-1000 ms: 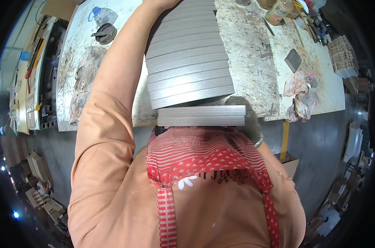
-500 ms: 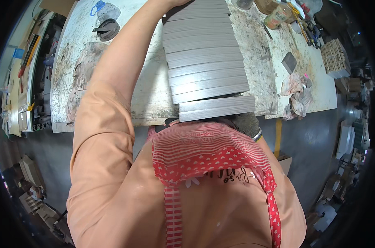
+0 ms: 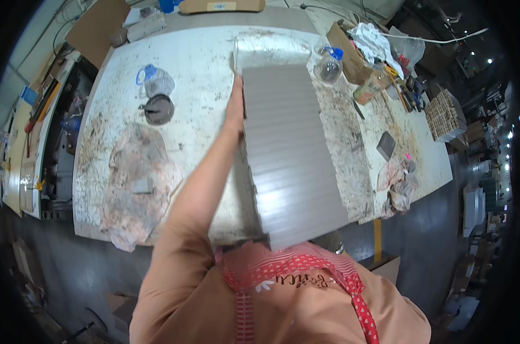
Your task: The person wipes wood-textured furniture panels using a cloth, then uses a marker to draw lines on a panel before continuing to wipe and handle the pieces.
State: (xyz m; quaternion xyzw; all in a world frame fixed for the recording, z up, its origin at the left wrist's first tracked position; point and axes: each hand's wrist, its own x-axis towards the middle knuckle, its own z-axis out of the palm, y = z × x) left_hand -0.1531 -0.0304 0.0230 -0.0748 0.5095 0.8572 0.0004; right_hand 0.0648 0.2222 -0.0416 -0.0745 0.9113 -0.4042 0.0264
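A long row of grey boards (image 3: 297,155), packed side by side, runs from my body toward the far side of the table. My left hand (image 3: 236,106) lies flat along the left side of the row near its far end, fingers stretched out; some of them may be hidden behind the boards. At the near end, my right hand is hidden below the row and beside my apron. Only a bit of its wrist (image 3: 335,245) shows, so its fingers cannot be made out. Just beyond the row lies a silvery wrapped block (image 3: 271,50).
On the worn white table (image 3: 205,63) stand a clear jug (image 3: 158,83), a dark round container (image 3: 159,109) and a blue-capped bottle (image 3: 330,67). A stained cloth (image 3: 136,212) lies left. To the right are a grey block (image 3: 386,145), crumpled rags (image 3: 398,186) and a woven-looking stack (image 3: 445,117).
The view has tilted toward the far side of the table. The separate near board now sits flush with the row. My left hand has come to the row's left side.
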